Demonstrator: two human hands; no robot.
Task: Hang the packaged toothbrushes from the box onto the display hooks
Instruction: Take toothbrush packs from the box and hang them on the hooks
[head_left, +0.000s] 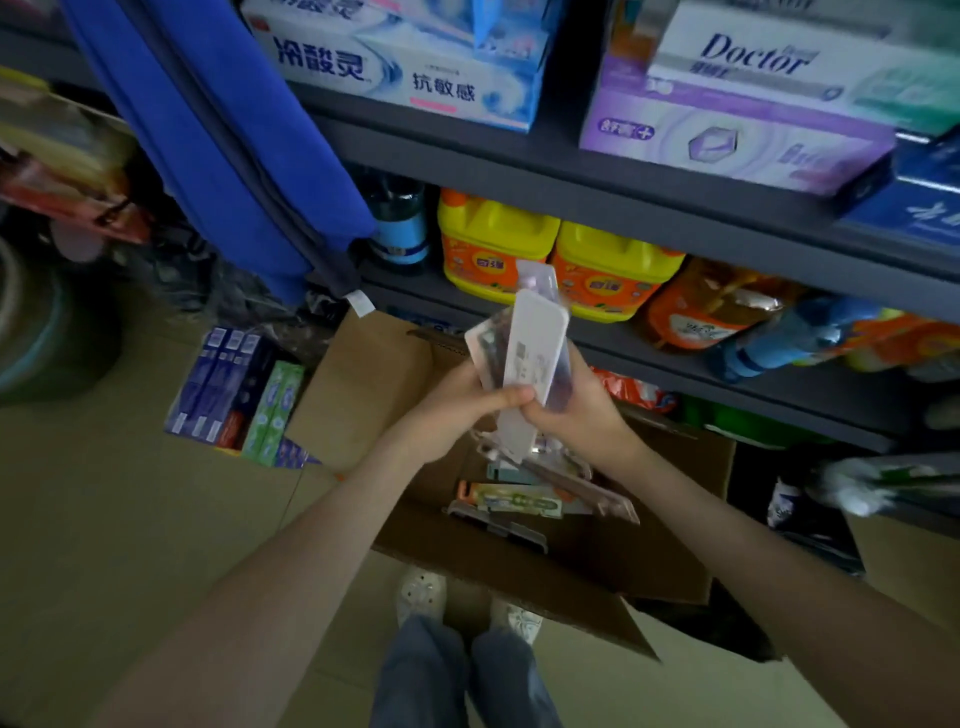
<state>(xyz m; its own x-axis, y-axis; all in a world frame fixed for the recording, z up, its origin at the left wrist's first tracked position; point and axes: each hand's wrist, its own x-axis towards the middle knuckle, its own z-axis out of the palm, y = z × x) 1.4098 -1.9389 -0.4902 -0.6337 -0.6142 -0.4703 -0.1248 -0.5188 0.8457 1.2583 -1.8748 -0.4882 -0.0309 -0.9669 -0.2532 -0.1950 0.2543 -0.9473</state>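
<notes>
Early stage: a bundle of packaged toothbrushes (535, 338) is held upright above the open box (665, 545), where further packs (511, 501) remain; no display hook is in view (none can be judged hung). The left hand (452, 410) and right hand (574, 405) both grip the bundle's lower end.

**Q:** What setting is shown?
**A:** A shop: dark shelving (571, 174) stocked with toothpaste cartons (395, 67), yellow detergent jugs (493, 244) and refill pouches (711, 306). An open box (654, 561) of packaged toothbrushes (506, 501) stands below.
</notes>
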